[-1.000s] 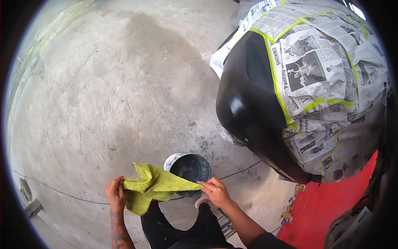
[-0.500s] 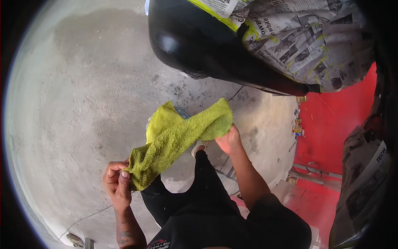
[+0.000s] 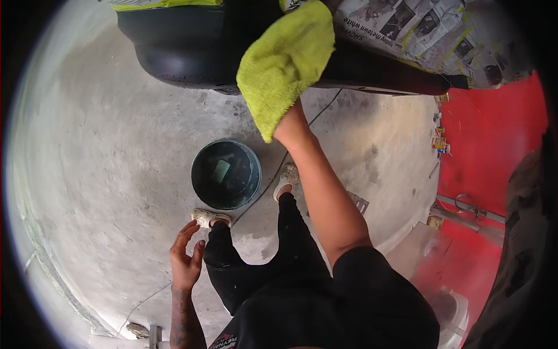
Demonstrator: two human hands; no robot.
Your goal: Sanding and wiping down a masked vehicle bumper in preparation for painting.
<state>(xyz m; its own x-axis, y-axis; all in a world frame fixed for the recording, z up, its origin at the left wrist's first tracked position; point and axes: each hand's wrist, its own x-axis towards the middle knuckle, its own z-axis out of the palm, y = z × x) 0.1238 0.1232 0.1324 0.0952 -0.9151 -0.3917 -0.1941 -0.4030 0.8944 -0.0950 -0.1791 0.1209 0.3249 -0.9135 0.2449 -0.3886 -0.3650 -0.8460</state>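
Note:
My right hand (image 3: pixel 290 125), mostly hidden under a lime-green terry cloth (image 3: pixel 285 61), holds it up over the lower part of a black curved panel (image 3: pixel 174 49); whether it touches the panel I cannot tell. The panel borders on newspaper masking (image 3: pixel 407 29) with yellow tape. Down at the lower left, my left hand (image 3: pixel 186 256) is empty, its fingers apart and loosely curved. Between me and the panel, a dark bucket (image 3: pixel 244 186) stands on the floor beside my shoes, with a pale green block (image 3: pixel 221 171) inside.
A cable (image 3: pixel 325 107) crosses the concrete floor (image 3: pixel 99 145) near my feet. At the right are a red surface (image 3: pixel 482 116), a cluster of small cans (image 3: pixel 439 142) and metal bars (image 3: pixel 471 215). A dark covered shape (image 3: pixel 517 244) lines the right edge.
My right hand has risen toward the panel with the cloth. My left hand has let go of the cloth and opened. The view has shifted, bringing the bucket into full sight.

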